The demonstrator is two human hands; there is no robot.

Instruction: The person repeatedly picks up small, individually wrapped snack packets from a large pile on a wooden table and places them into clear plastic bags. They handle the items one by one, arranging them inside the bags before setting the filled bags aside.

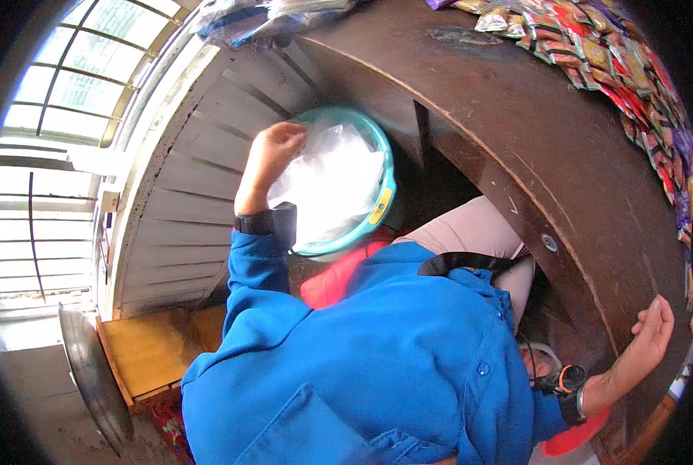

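Note:
My left hand (275, 152) is raised over the left rim of a teal plastic tub (388, 174), its fingers curled in. Clear plastic bags or sheeting (334, 174), bright with glare, fill the tub just beside the fingers. Blur hides whether the fingertips pinch any of it. Over at the right, my right hand (653, 328) is above the near edge of a brown wooden table (555, 151), fingers loosely bent and apart, with nothing visible in it. Both wrists wear dark straps with small devices.
Many small filled packets (602, 58) lie along the table's far side. Plastic wrapping (265, 20) sits at its left end. A barred window (73, 75) and slatted panel (183, 192) stand at left. Below them are a yellow wooden surface (149, 354) and a round metal piece (90, 372).

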